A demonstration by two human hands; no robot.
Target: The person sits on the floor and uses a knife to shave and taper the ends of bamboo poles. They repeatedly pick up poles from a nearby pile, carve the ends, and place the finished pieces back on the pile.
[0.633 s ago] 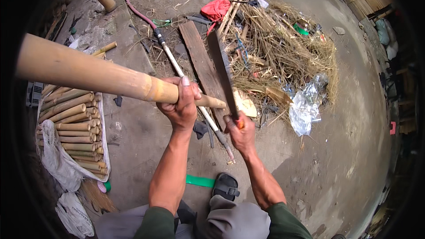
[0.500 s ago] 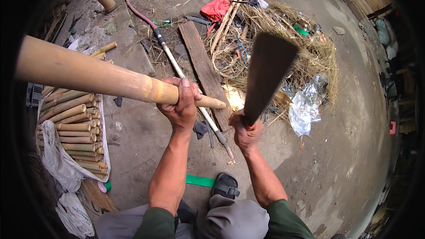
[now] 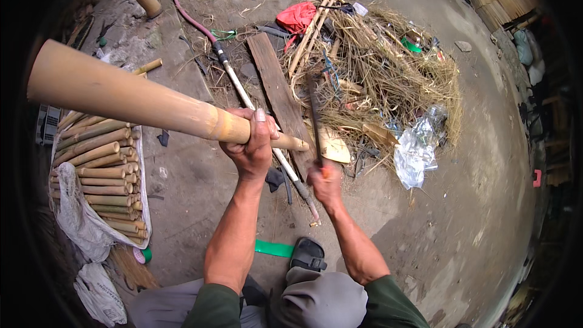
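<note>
My left hand (image 3: 250,152) is wrapped round a thick bamboo pole (image 3: 139,97) near its thin end. The pole slants from the upper left, and its tip lies over a brown wooden plank (image 3: 272,73) on the ground. In my right hand (image 3: 325,187) is the handle of a machete. Its dark blade (image 3: 313,115) points away from me and shows nearly edge-on, close to the right of the pole's tip. I cannot tell whether blade and tip touch. An orange-red bit shows at the grip, slightly blurred.
Cut bamboo pieces (image 3: 103,173) are stacked on a white sack at the left. A heap of dry straw (image 3: 395,67) with plastic scraps lies ahead. A pipe (image 3: 237,85) joined to a pink hose (image 3: 185,15) runs beside the plank. A green strip (image 3: 274,248) lies by my sandal.
The machete has swung left and turned from its flat side to nearly edge-on, now beside the bamboo's tip. My right hand has shifted slightly left; my left hand has hardly moved.
</note>
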